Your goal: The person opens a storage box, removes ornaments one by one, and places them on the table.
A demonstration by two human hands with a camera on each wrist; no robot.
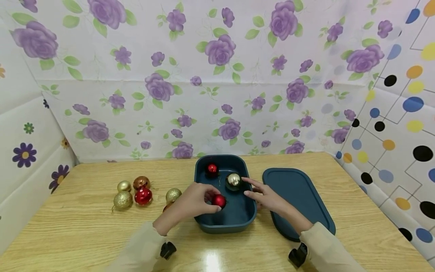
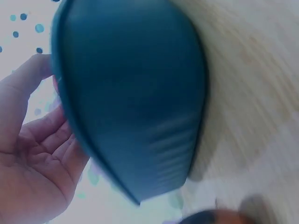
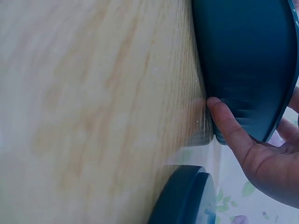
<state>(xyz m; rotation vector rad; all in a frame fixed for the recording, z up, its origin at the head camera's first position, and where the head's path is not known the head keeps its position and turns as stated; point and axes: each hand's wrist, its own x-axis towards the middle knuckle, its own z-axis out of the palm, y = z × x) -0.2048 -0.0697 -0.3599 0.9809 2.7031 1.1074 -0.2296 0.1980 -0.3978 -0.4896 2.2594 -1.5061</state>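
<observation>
A dark blue rectangular box (image 1: 224,228) stands on the table. Inside it lie a small red bauble (image 1: 212,169) at the back left and a shiny gold bauble (image 1: 234,181) near the right wall. My left hand (image 1: 195,202) reaches over the left rim and holds another red bauble (image 1: 219,201) between thumb and fingers; in the left wrist view the box wall hides most of it. Across the right rim lies my right hand (image 1: 266,196), fingertips inside close by the gold bauble. A finger (image 3: 229,126) presses the outer wall in the right wrist view.
To the left sit several baubles: a glittery gold one (image 1: 123,200), a small gold one (image 1: 124,186), a copper one (image 1: 141,183) and a red one (image 1: 143,196). Another glittery gold bauble (image 1: 173,195) is beside the left forearm. A blue lid (image 1: 295,196) lies right of the box.
</observation>
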